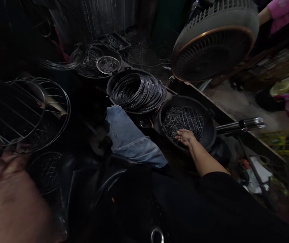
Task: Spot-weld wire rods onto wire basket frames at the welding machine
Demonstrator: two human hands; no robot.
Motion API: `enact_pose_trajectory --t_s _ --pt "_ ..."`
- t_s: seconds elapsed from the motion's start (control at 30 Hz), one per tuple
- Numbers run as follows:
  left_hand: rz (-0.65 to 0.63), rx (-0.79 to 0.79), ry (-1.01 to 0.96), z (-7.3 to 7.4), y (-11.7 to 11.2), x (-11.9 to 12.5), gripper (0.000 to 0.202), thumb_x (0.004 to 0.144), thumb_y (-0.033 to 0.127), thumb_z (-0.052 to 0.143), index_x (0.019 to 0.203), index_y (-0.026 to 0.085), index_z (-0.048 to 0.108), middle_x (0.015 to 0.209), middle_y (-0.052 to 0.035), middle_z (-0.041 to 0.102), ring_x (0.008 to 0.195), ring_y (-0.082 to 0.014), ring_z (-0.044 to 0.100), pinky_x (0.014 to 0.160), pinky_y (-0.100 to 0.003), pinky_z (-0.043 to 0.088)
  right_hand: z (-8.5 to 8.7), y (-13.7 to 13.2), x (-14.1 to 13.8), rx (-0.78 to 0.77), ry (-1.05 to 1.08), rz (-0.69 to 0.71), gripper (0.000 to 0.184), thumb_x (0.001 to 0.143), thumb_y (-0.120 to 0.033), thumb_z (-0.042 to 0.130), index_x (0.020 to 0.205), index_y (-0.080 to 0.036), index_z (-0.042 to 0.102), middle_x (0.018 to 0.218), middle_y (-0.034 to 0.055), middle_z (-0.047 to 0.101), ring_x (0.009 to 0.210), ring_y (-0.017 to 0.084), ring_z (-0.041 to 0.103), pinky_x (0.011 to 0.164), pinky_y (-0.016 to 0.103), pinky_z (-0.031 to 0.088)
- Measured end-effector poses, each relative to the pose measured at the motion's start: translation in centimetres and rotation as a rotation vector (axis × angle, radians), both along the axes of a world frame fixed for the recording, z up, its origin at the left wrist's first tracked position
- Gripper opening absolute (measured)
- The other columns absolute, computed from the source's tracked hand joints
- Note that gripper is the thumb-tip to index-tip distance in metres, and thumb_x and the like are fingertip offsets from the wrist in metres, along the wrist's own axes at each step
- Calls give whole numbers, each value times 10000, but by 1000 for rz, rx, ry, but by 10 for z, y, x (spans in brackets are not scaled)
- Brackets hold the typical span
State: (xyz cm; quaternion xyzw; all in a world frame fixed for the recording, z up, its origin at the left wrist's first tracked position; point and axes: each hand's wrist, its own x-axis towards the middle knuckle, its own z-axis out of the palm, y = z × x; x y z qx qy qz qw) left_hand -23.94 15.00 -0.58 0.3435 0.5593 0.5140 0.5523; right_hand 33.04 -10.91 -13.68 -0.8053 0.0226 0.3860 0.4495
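Silver round wire frame (15, 109), with thin bars across it, hangs in my left hand (5, 168), well to the left of the large coil of grey metal wire (146, 91) and nearer to me. I count at least two rings, though I cannot tell whether they belong to one frame or two. My left fingers are closed on its lower rim, so the rings rise just above my grip. Below the frame I see one dim round wire grid (50, 170).

The coil, just one, sits in a black round pan (108, 85). To its right stands a second black round pan (210, 135), with one shiny tubular metal handle (240, 125) reaching away from it. Inside lie short dark metal pieces (171, 119), too many to count, and my right hand (184, 136) reaches in with its fingertips at them; whether I pinch one I cannot tell.

One piece of faded blue denim (134, 138) lies on my near side of the coil. Beyond the coil, to the left, is one small silver bowl (109, 73); beyond it, to the right, one grey fan (215, 44), with another person's pink sleeve (286, 13) behind.
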Motion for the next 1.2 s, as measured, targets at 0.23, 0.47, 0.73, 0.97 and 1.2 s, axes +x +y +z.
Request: enact_pose_trajectory --t_s 0.23,0.47,0.73,0.97,1.2 --pt "325 40 -214 27 -17 47 48 742 120 534 762 145 498 662 37 607 577 -100 586 437 -192 490 53 54 -37 261 -79 121 292 657 -209 781 792 -178 524 582 -11 610 480 110 610 430 182 475" --pt "472 -20 -244 29 -27 52 73 713 109 552 757 138 501 667 -19 580 605 -126 581 450 -208 447 67 138 -173 609 -133 532 489 548 -364 787 946 -161 589 593 -41 611 445 133 598 360 192 384" --pt "504 50 -261 14 -29 45 244 547 166 705 722 162 535 667 -3 580 642 -162 611 471 -239 459 78 151 -208 475 69 699 377 529 -373 795 747 -167 566 529 -23 596 423 105 544 374 181 347" --pt "509 90 -297 10 -32 50 352 509 220 783 794 187 579 713 20 586 617 -135 613 498 -229 442 139 187 -246 599 -64 1053 259 648 -367 773 705 -187 595 562 -23 567 467 106 521 437 230 412" --pt "520 105 -302 11 -38 56 337 537 238 797 797 183 589 739 22 575 650 -125 618 525 -232 434 162 217 -292 657 39 1138 310 620 -376 791 646 -188 545 557 -23 579 446 102 526 425 220 411"
